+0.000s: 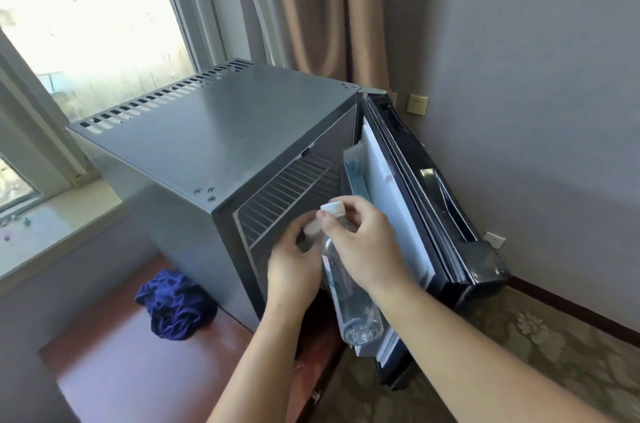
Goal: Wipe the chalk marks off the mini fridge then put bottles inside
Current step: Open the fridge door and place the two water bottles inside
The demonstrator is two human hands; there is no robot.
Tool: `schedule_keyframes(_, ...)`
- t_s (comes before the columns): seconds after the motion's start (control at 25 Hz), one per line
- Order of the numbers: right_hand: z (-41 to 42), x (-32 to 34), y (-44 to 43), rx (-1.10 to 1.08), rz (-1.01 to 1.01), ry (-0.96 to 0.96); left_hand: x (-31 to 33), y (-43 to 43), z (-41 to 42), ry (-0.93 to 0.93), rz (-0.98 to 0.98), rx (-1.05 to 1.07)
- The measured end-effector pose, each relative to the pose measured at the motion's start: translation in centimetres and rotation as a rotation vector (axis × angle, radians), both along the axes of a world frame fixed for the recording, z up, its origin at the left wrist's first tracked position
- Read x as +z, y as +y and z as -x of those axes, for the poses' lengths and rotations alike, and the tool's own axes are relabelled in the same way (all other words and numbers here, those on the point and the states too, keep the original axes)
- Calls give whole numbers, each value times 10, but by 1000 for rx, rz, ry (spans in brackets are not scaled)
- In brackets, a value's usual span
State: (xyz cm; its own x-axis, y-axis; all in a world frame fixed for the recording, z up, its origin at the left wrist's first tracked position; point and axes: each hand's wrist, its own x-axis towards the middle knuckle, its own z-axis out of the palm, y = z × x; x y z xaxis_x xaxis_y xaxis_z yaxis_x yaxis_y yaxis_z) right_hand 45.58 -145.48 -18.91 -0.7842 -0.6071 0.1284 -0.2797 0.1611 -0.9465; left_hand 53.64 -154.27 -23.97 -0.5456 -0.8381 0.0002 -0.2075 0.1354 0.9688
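Observation:
A grey mini fridge stands on a low wooden cabinet with its black door swung open to the right. A wire shelf shows inside. My right hand grips the neck of a clear water bottle with a white cap, held in front of the fridge opening. My left hand is closed around a second bottle, of which only the white cap end shows. The fridge top looks clean.
A crumpled blue cloth lies on the wooden cabinet top left of the fridge. A window and sill sit at the left, curtains behind, a grey wall with sockets at the right, patterned carpet below.

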Motion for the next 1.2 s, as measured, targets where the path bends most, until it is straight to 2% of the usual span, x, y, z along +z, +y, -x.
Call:
schedule_keyframes(0.12, 14, -4, 13, -61, 16, -37, -3, 4, 13, -4, -15, -64)
schedule_keyframes(0.24, 33, -4, 33, -35, 22, -85, -2, 13, 31, 3, 43, -148)
schedule_keyframes(0.4, 48, -9, 46, 17, -38, 28, -4, 25, 54, -16, 93, -209)
schedule_keyframes(0.72, 97, -32, 78, 151, -96, 54, -16, 53, 87, -158, 105, -139)
schedule_keyframes(1.04, 147, -58, 92, 366, -180, 208, -38, 74, 82, -242, 115, 90)
schedule_keyframes(1.2, 162, -77, 73, 376, -183, 209, -55, 72, 64, -261, 40, 209)
